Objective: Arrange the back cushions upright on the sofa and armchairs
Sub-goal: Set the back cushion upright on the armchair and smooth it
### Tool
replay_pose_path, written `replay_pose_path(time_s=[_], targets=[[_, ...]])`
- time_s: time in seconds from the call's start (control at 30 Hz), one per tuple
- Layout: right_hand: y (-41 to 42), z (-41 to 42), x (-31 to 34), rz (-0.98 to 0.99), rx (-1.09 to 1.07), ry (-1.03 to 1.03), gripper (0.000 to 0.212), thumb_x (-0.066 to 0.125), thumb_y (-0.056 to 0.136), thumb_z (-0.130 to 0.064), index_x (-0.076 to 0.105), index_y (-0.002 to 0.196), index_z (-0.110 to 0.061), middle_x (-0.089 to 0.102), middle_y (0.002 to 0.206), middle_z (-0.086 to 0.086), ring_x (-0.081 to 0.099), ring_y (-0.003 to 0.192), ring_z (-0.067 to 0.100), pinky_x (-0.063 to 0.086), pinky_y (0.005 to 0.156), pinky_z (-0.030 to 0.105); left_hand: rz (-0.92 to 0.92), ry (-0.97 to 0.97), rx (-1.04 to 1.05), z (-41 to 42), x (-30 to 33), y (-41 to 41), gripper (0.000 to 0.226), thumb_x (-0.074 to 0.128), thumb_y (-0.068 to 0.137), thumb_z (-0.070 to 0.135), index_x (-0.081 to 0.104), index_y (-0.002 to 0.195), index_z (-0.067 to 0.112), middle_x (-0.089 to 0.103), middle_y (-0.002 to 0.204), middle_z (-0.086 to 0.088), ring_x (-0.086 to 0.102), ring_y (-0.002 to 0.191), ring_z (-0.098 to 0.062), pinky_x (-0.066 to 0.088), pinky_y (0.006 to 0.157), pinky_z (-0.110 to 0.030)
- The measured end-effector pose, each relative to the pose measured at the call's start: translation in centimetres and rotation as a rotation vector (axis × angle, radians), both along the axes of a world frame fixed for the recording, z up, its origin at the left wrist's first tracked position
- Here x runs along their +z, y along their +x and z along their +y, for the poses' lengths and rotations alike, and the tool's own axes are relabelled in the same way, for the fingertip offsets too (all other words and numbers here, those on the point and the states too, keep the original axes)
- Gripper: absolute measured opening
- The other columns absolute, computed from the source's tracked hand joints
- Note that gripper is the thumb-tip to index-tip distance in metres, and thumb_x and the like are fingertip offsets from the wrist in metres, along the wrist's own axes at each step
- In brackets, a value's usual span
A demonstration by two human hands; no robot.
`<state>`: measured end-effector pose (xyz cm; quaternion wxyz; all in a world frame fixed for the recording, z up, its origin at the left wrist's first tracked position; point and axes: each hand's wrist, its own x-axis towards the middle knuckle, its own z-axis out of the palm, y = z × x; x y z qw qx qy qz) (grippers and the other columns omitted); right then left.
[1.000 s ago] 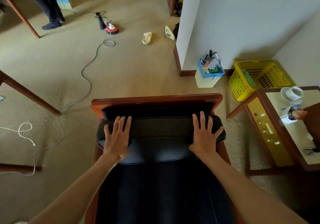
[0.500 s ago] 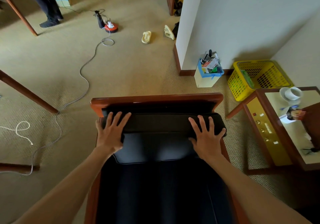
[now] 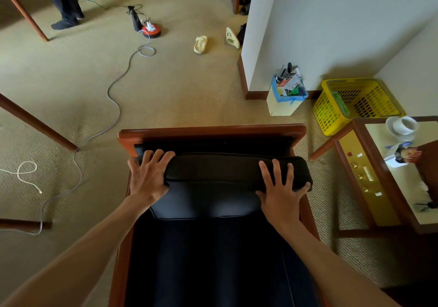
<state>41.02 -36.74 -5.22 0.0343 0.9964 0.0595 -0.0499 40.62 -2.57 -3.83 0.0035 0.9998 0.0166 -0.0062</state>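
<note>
from the head camera, looking down over an armchair (image 3: 213, 132) with a reddish wooden frame and dark upholstery. a black back cushion (image 3: 227, 171) stands against the chair's backrest, its top edge just below the wooden top rail, its lower front face meeting the dark seat cushion (image 3: 213, 259).

the left hand (image 3: 149, 176) lies on the cushion's upper left corner, fingers spread and bent over the top edge, thumb low against the cushion's front side; it presses and loosely wraps the corner rather than closing tight around it. the right hand (image 3: 280, 190) is flat on the cushion's right part, fingers (image 3: 277, 171) splayed wide and pointing toward the top edge, thumb out toward the right end; it holds nothing, only rests on the surface. both bare forearms reach in from the bottom of the view.

beyond the chair the carpet (image 3: 177, 81) carries a grey cable (image 3: 113, 98) running to an orange round device (image 3: 151, 30), a pair of pale slippers (image 3: 200, 44) and a white cord (image 3: 26, 174). right of the chair stands a yellow basket (image 3: 355, 102) beside a small bin (image 3: 284, 98) with a blue liner full of rubbish, both near the white wall. a wooden side table (image 3: 369, 188) at the right edge bears a white cup on a saucer (image 3: 401, 126). another person's dark trouser legs (image 3: 64, 3) show at top left.
</note>
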Motion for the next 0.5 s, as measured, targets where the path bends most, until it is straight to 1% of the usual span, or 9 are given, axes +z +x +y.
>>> replay_pose_path(time_s=[0.07,0.13,0.2,0.27,0.3,0.37,0.4,0.43,0.5], targets=[[1.2,0.9,0.2,0.055,0.013,0.002,0.093,0.069,0.083,-0.045,0.014,0.157,-0.034,0.018,0.164,0.008,0.014,0.148,0.045,0.022,0.094,0.085,0.054,0.004,0.03,0.2,0.0,0.0,0.096,0.086,0.048,0.021,0.039,0.132,0.028,0.051,0.119,-0.002,0.046,0.112,-0.028,0.038,0.084,-0.053],[2.0,1.5,0.5,0.094,0.018,0.023,0.098,0.068,0.083,-0.044,0.005,0.157,-0.034,0.007,0.166,0.008,0.002,0.149,0.046,0.015,0.096,0.086,0.142,0.028,0.073,-0.4,0.3,-0.1,0.104,0.086,0.056,0.027,0.027,0.143,0.026,0.041,0.136,-0.005,0.036,0.129,-0.03,0.037,0.095,-0.057],[2.3,2.7,0.7,0.111,0.001,0.049,0.106,0.068,0.082,-0.04,-0.005,0.157,-0.028,-0.009,0.166,0.009,-0.013,0.148,0.046,0.004,0.101,0.085,0.226,-0.005,0.147,-1.7,0.3,-0.2,0.113,0.081,0.068,0.03,0.008,0.152,0.02,0.018,0.155,-0.011,0.011,0.146,-0.034,0.025,0.108,-0.064],[2.5,4.9,1.1,0.097,0.055,0.126,0.11,0.07,0.078,-0.032,-0.005,0.157,-0.018,-0.014,0.165,0.008,-0.02,0.148,0.04,-0.01,0.104,0.078,0.249,-0.102,0.15,-3.6,0.3,0.0,0.117,0.077,0.072,0.031,-0.006,0.154,0.017,-0.001,0.161,-0.011,-0.008,0.149,-0.032,0.008,0.112,-0.067],[2.5,6.0,1.2,0.086,0.143,0.169,0.11,0.07,0.076,-0.028,-0.003,0.157,-0.015,-0.014,0.166,0.006,-0.02,0.15,0.035,-0.014,0.106,0.073,0.23,-0.165,0.096,-4.9,0.4,0.2,0.116,0.073,0.072,0.031,-0.007,0.154,0.018,-0.005,0.162,-0.008,-0.011,0.149,-0.028,0.003,0.113,-0.066],[2.4,7.5,0.8,0.08,0.338,0.189,0.112,0.07,0.072,-0.022,-0.001,0.158,-0.017,-0.012,0.166,0.002,-0.015,0.152,0.026,-0.013,0.114,0.063,0.2,-0.27,-0.049,-7.7,0.6,0.4,0.111,0.065,0.07,0.029,-0.006,0.154,0.019,-0.008,0.163,-0.001,-0.014,0.149,-0.019,-0.004,0.116,-0.061],[2.5,7.5,0.5,0.072,0.383,0.17,0.113,0.071,0.072,-0.022,-0.001,0.158,-0.018,-0.008,0.167,0.002,-0.011,0.153,0.024,-0.01,0.117,0.058,0.2,-0.283,-0.102,-8.7,0.4,0.4,0.109,0.062,0.07,0.028,-0.006,0.154,0.019,-0.009,0.164,0.001,-0.016,0.148,-0.016,-0.007,0.117,-0.058],[2.7,7.0,0.2,0.057,0.381,0.15,0.115,0.074,0.069,-0.022,0.001,0.159,-0.019,-0.004,0.167,0.003,-0.007,0.153,0.023,-0.006,0.12,0.054,0.19,-0.259,-0.132,-9.1,0.0,0.2,0.108,0.061,0.07,0.028,-0.007,0.154,0.021,-0.011,0.163,0.003,-0.018,0.148,-0.016,-0.01,0.118,-0.055],[3.4,4.3,0.1,0.034,0.308,0.115,0.124,0.079,0.059,-0.022,0.007,0.159,-0.021,0.005,0.167,0.004,0.001,0.154,0.024,0.003,0.122,0.051,0.135,-0.182,-0.119,-7.4,-0.8,-0.4,0.11,0.063,0.069,0.026,-0.005,0.155,0.023,-0.007,0.164,0.003,-0.015,0.149,-0.017,-0.007,0.12,-0.049]])
